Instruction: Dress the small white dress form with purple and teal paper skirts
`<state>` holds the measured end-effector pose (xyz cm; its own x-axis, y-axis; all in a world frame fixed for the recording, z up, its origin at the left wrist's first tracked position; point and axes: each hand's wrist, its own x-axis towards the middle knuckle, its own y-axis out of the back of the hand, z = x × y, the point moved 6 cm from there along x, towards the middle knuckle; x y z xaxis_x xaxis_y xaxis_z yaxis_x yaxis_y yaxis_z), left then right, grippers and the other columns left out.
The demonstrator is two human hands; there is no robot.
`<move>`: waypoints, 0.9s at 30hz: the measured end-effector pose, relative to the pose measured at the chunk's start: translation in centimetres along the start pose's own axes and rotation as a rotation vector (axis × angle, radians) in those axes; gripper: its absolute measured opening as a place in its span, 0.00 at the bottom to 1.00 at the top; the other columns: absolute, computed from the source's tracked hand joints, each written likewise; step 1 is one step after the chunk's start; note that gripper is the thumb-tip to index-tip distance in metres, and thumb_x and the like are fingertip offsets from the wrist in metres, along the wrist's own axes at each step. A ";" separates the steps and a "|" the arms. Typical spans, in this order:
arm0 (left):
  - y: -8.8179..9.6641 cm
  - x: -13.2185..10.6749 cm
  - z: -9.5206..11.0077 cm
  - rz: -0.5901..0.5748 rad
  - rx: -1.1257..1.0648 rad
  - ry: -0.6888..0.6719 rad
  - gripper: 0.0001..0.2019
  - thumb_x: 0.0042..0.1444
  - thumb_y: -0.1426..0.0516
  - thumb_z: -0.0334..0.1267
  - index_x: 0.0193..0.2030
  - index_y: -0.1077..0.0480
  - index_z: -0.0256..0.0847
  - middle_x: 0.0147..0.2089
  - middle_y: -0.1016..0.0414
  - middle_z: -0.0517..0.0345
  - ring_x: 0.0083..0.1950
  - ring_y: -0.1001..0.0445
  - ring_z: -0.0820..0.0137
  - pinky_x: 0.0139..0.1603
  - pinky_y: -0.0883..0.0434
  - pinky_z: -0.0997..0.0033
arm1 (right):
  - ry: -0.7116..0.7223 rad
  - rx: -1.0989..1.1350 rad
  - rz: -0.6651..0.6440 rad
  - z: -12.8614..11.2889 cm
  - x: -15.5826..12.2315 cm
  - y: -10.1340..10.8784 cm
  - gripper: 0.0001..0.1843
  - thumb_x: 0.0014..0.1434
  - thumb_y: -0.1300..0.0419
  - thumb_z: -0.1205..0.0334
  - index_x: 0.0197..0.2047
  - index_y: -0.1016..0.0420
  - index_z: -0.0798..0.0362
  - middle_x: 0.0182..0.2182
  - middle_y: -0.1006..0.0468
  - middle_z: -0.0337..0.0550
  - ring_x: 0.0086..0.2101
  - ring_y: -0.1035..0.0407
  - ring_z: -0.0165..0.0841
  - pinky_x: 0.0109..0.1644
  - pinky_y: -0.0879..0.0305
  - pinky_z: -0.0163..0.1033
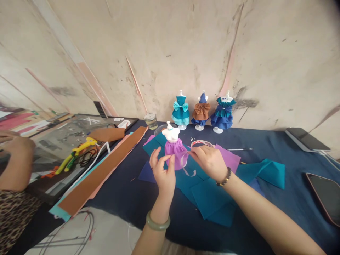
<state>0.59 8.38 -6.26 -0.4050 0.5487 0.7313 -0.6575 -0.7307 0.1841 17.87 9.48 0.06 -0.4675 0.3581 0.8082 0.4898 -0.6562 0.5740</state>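
Observation:
A small white dress-form mannequin point(171, 134) stands in front of me, wearing a gathered purple skirt point(174, 148). Just before the skirt, my left hand point(164, 171) is raised with thumb and index fingertip drawn together; what lies between them is too small to make out. My right hand point(208, 159) pinches a thin, whitish translucent strip point(183, 163), which curls down in front of the skirt. Beneath both hands lie teal fabric pieces point(212, 198), and a purple piece point(230, 158) sits behind my right hand. A roll of tape point(203, 143) is partly hidden by that hand.
Three dressed mini mannequins point(202, 109) stand along the wall, with a glass point(151, 121) to their left. Long brown fabric strips point(106, 170) and a yellow-green glue gun point(77, 152) lie left. A phone point(325, 196) rests right. A co-worker's arm point(17, 159) is at far left.

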 end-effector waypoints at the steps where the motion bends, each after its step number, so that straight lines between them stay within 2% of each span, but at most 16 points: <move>1: -0.1 0.1 -0.1 -0.014 -0.012 0.021 0.06 0.60 0.40 0.41 0.34 0.26 0.43 0.57 0.28 0.49 0.63 0.33 0.60 0.62 0.35 0.54 | -0.005 -0.001 0.002 0.1 0.0 -0.1 0.13 0.69 0.45 0.62 0.31 0.30 0.55 0.23 0.23 0.41 0.24 0.30 0.30 0.28 0.44 0.37; 8: -0.6 0.6 -0.5 -0.059 -0.080 0.120 0.07 0.59 0.40 0.42 0.33 0.27 0.43 0.58 0.27 0.49 0.65 0.33 0.59 0.63 0.35 0.54 | -0.032 0.001 -0.002 0.5 -0.1 -1.2 0.15 0.69 0.46 0.60 0.30 0.29 0.55 0.22 0.24 0.41 0.24 0.31 0.31 0.28 0.45 0.38; 15: -1.2 1.0 -0.8 -0.076 -0.175 0.134 0.07 0.59 0.41 0.42 0.32 0.30 0.42 0.55 0.24 0.47 0.64 0.31 0.59 0.63 0.34 0.53 | -0.064 0.001 -0.057 1.1 -0.1 -2.3 0.16 0.70 0.47 0.59 0.31 0.29 0.55 0.24 0.22 0.43 0.25 0.30 0.31 0.30 0.45 0.37; 18: -1.2 1.4 -0.9 -0.093 -0.183 0.103 0.07 0.59 0.41 0.41 0.32 0.30 0.42 0.55 0.24 0.47 0.65 0.32 0.58 0.64 0.36 0.51 | -0.075 0.004 -0.066 1.2 0.0 -2.5 0.16 0.70 0.47 0.58 0.31 0.29 0.55 0.25 0.21 0.43 0.26 0.29 0.31 0.31 0.44 0.37; 23: -1.5 2.3 -1.0 -0.166 -0.211 0.018 0.07 0.59 0.41 0.38 0.31 0.32 0.42 0.61 0.28 0.45 0.70 0.38 0.56 0.67 0.39 0.47 | -0.068 0.011 -0.070 1.4 0.3 -2.7 0.16 0.70 0.47 0.58 0.32 0.29 0.55 0.26 0.21 0.43 0.26 0.30 0.31 0.31 0.44 0.37; 27: -1.9 2.9 -1.3 -0.205 -0.227 -0.058 0.06 0.60 0.43 0.38 0.32 0.34 0.42 0.56 0.25 0.45 0.68 0.35 0.56 0.64 0.36 0.49 | -0.068 0.010 -0.108 1.6 0.5 -3.1 0.16 0.70 0.48 0.59 0.32 0.29 0.55 0.25 0.22 0.42 0.26 0.30 0.31 0.31 0.46 0.37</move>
<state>-0.15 11.88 -5.30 -0.2165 0.6469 0.7312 -0.8495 -0.4939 0.1854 17.32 12.74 -1.10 -0.4672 0.4704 0.7486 0.4470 -0.6049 0.6590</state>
